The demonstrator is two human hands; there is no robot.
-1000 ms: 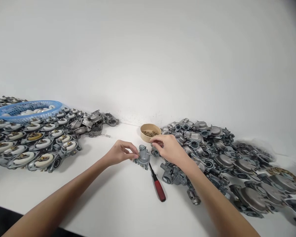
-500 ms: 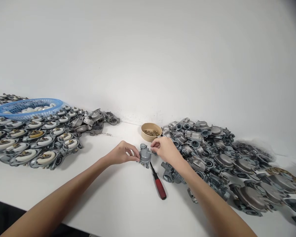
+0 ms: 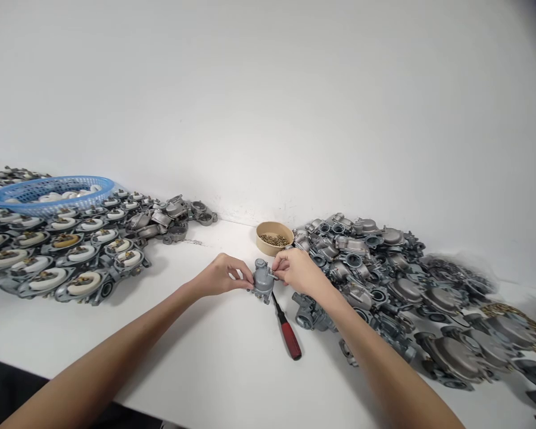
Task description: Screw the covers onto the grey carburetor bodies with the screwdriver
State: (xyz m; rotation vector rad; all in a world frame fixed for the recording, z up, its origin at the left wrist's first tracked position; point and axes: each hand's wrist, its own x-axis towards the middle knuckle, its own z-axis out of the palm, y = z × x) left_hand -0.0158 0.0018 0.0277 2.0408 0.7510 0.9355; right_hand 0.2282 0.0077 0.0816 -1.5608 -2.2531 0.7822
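Observation:
A small grey metal carburetor (image 3: 263,280) is held over the white table between my two hands. My left hand (image 3: 226,277) pinches its left side between thumb and fingers. At its right side, the fingertips of my right hand (image 3: 297,271) are pressed together beside a short stub; whatever they hold is too small to make out. A screwdriver (image 3: 290,339) with a red and black handle lies on the table just below, its shaft end hidden behind the carburetor. Right behind my hands stands a round tan bowl (image 3: 268,245) with small brass-coloured pieces in it.
A large heap of carburetors (image 3: 352,262) spreads over the right side. On the left are rows of carburetor bodies with white floats (image 3: 80,255), a blue basket (image 3: 40,208) holding white pieces, and a pile of grey metal bowls (image 3: 174,210). A white wall (image 3: 268,107) rises behind.
My right fingers have shifted very slightly at the carburetor's side. My left hand keeps its pinch, and the screwdriver and bowl stay in place.

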